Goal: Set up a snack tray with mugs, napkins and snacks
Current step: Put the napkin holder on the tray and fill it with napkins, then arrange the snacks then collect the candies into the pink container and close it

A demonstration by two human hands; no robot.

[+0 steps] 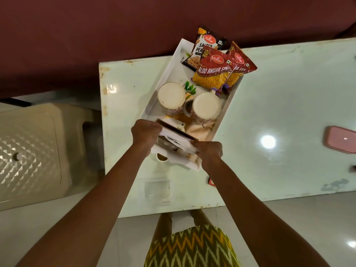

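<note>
Both hands at the near end of the white tray [169, 74], gripping a napkin holder [178, 132] between them: left hand [145, 132] on the left end, right hand [209, 152] on the right end, fingers of each curled tight, those of the right pinching the white napkins [179, 141] as well. Holder held tilted, seemingly just above or barely resting on the tray's near corner; contact not clear.

Risks, as judged from here: loose napkins sliding out of the tilted holder or fanning across the desk [279, 105]. Holder set too far forward, knocking the nearer mug [206, 107] and tipping it into the other mug [171, 98]. Tray lying askew near the desk's left edge, far end already overhanging the back; a hard push from this side likely to shove it further off.

Contents of the tray: two mugs side by side in the middle, interiors pale, apparently empty though hard to confirm. At the far end, a salted peanuts packet [207, 46] and two aloo bhujia sev packets [213, 70] overlapping, propped against the rim and spilling past it. Near end taken by the holder with its napkins.
</note>
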